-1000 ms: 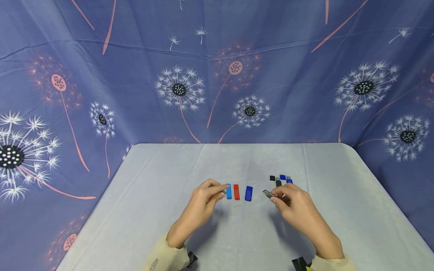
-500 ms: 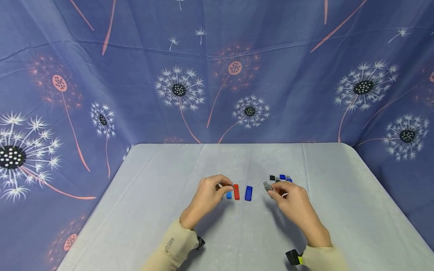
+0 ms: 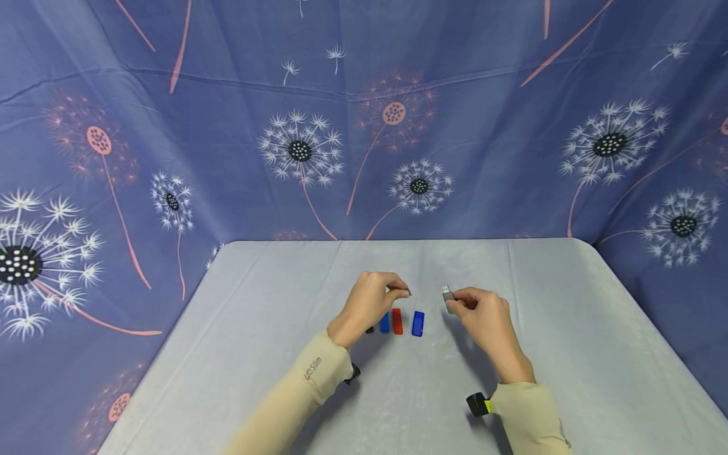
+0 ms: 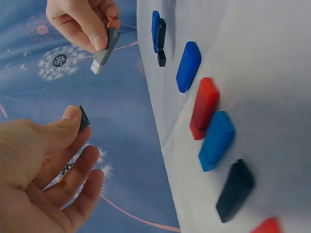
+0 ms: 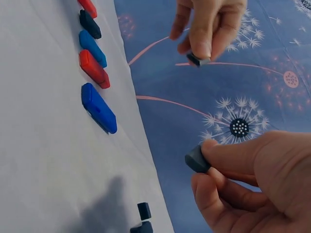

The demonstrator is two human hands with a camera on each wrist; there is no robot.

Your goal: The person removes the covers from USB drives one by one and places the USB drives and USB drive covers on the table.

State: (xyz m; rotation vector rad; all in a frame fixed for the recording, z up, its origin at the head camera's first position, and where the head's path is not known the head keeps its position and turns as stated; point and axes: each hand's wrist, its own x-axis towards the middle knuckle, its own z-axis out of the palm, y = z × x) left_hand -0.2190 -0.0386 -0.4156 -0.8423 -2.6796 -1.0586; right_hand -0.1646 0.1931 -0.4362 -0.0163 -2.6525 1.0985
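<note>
My right hand [image 3: 486, 313] pinches a grey USB flash drive [image 3: 447, 295] between thumb and fingers, its bare metal plug pointing up and away. In the left wrist view the plug [image 4: 96, 67] shows plainly. My left hand [image 3: 372, 300] pinches a small dark cap [image 4: 84, 118] between thumb and forefinger, its other fingers loosely bent. Cap and drive are held apart, above the table. Below lie a dark blue flash drive [image 3: 418, 323], a red flash drive [image 3: 397, 321] and a lighter blue flash drive [image 3: 385, 323], with a black flash drive [image 4: 235, 191] beside them.
Another red piece [image 4: 267, 227] lies at the end of the row. A blue drive [image 4: 155, 31] and a black drive [image 4: 162, 36] lie farther right, hidden behind my right hand in the head view. A patterned cloth [image 3: 364, 126] hangs behind the white table [image 3: 273, 284].
My left hand has moved right and away from me with the cap, nearing my right hand. The right hand has shifted farther forward, turning the drive's plug more upright.
</note>
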